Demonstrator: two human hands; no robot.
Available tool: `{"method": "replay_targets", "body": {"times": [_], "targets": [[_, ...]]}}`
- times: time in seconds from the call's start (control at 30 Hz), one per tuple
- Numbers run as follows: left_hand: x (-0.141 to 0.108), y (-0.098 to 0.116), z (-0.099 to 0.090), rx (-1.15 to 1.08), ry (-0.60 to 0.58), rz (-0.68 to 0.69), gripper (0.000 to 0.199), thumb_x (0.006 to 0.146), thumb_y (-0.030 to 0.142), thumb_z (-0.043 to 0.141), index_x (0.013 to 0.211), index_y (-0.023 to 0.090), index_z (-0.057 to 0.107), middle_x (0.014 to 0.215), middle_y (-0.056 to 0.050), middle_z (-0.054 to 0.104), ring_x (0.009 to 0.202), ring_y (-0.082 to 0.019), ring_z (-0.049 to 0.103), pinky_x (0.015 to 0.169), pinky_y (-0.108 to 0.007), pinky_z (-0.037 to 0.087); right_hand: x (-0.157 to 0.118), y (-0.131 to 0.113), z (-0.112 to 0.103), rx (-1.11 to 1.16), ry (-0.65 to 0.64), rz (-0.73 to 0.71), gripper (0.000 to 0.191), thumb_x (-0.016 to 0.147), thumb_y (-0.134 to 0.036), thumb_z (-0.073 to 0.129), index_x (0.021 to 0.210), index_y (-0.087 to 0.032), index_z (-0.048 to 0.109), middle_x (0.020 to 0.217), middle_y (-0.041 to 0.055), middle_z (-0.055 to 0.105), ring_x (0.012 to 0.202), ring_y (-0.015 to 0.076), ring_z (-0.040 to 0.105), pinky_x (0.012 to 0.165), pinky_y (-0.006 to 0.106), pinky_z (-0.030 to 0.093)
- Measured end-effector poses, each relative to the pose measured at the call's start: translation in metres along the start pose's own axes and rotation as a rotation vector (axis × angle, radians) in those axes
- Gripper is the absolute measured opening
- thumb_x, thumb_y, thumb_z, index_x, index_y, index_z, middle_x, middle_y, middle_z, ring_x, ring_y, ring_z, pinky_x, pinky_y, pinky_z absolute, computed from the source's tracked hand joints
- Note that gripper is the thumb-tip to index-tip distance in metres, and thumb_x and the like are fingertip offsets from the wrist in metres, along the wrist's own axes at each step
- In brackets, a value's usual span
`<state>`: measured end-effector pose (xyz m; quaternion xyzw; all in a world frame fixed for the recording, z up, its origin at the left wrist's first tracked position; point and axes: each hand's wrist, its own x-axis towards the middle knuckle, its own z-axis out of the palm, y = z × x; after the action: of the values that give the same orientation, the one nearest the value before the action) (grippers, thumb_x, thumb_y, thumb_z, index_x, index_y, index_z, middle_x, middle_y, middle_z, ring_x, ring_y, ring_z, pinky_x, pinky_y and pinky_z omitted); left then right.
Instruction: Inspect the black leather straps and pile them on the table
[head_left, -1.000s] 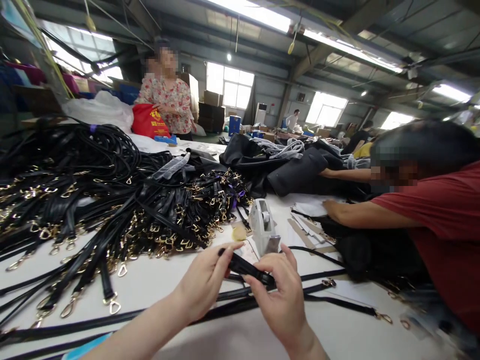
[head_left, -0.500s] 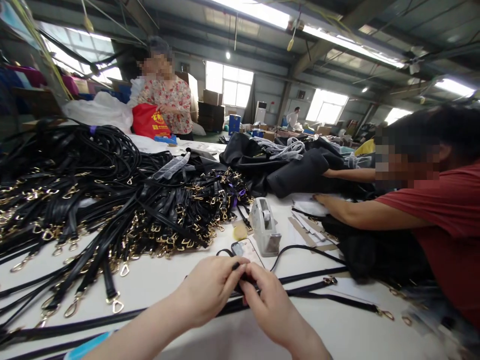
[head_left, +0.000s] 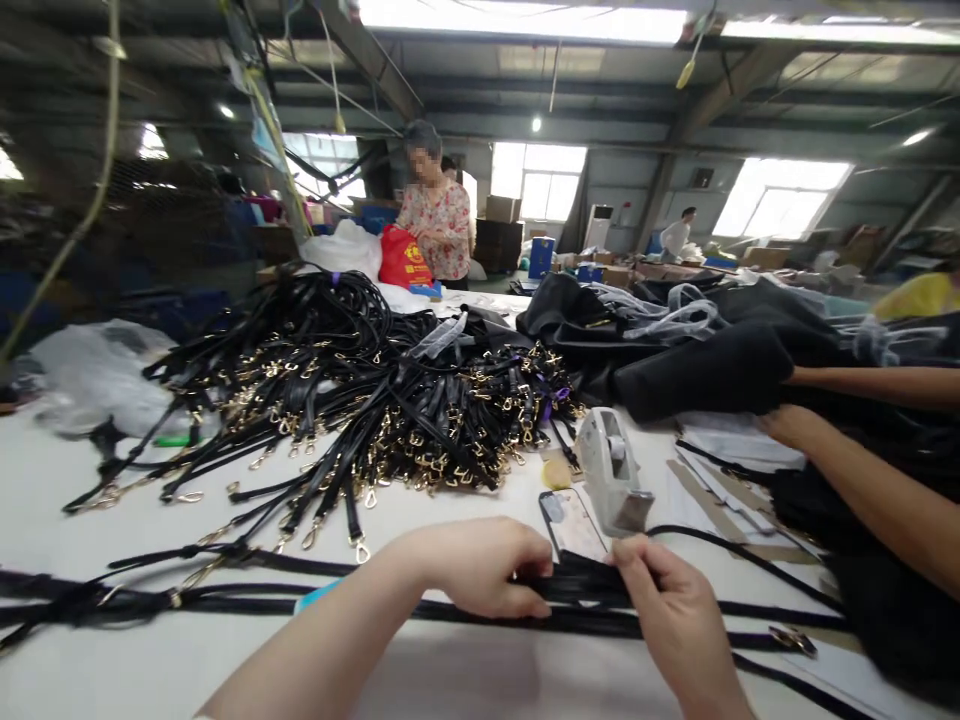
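Several long black straps (head_left: pixel 285 592) with gold clasps lie across the front of the white table. My left hand (head_left: pixel 499 568) rests over them, thumb and fingers apart with a gap between, palm side hidden. To its right, my right hand (head_left: pixel 660 585) pinches the end of a black strap piece (head_left: pixel 589 578) between thumb and fingers. Just beyond my hands lies a phone (head_left: pixel 574 522), and beside it stands a grey-white tape dispenser (head_left: pixel 613 470). A yellow round item (head_left: pixel 556 474) sits near the dispenser.
A large heap of black straps (head_left: pixel 420 410) with gold clasps fills the left and middle. Black rolled material (head_left: pixel 697 370) lies at right, where a person's arms (head_left: pixel 862 450) reach in. Clear plastic (head_left: pixel 105 375) is at far left. Another person (head_left: pixel 442 220) stands behind a red bag (head_left: pixel 403 257).
The view has turned left. My hands, earlier together at a small black piece, are now apart. My left hand has opened; my right still pinches black material.
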<state>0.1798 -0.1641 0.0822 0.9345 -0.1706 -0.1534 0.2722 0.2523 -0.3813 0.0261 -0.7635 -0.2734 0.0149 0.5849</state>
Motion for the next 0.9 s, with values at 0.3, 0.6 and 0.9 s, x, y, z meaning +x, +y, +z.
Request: {"method": "replay_targets", "body": {"times": [0.3, 0.6, 0.9], "targets": [[-0.01, -0.015, -0.014, -0.12, 0.27, -0.033, 0.027, 0.078, 0.038, 0.076, 0.098, 0.02, 0.072, 0.077, 0.002, 0.065, 0.066, -0.01, 0.053, 0.058, -0.019, 0.036, 0.008, 0.009, -0.007, -0.237, -0.146, -0.14, 0.039, 0.087, -0.059, 0.06, 0.071, -0.023, 0.068, 0.064, 0.0001, 0.06, 0.061, 0.0185, 0.055, 0.057, 0.024, 0.042], [0.007, -0.008, -0.002, -0.169, 0.384, -0.002, 0.025, 0.078, 0.032, 0.077, 0.099, 0.018, 0.075, 0.081, -0.001, 0.071, 0.069, -0.011, 0.057, 0.062, -0.018, 0.039, 0.014, 0.03, 0.001, -0.125, -0.466, 0.038, 0.049, 0.099, -0.058, 0.039, 0.072, -0.021, 0.056, 0.06, -0.0012, 0.048, 0.055, 0.015, 0.045, 0.05, 0.024, 0.035], [0.012, -0.007, 0.007, -0.187, 0.415, 0.019, 0.031, 0.076, 0.037, 0.08, 0.101, 0.019, 0.075, 0.089, -0.002, 0.075, 0.076, -0.013, 0.063, 0.065, -0.018, 0.041, 0.011, 0.013, -0.001, -0.093, -0.405, 0.1, 0.049, 0.094, -0.059, 0.048, 0.072, -0.019, 0.065, 0.068, 0.0008, 0.06, 0.068, 0.0184, 0.054, 0.063, 0.025, 0.04]]}}
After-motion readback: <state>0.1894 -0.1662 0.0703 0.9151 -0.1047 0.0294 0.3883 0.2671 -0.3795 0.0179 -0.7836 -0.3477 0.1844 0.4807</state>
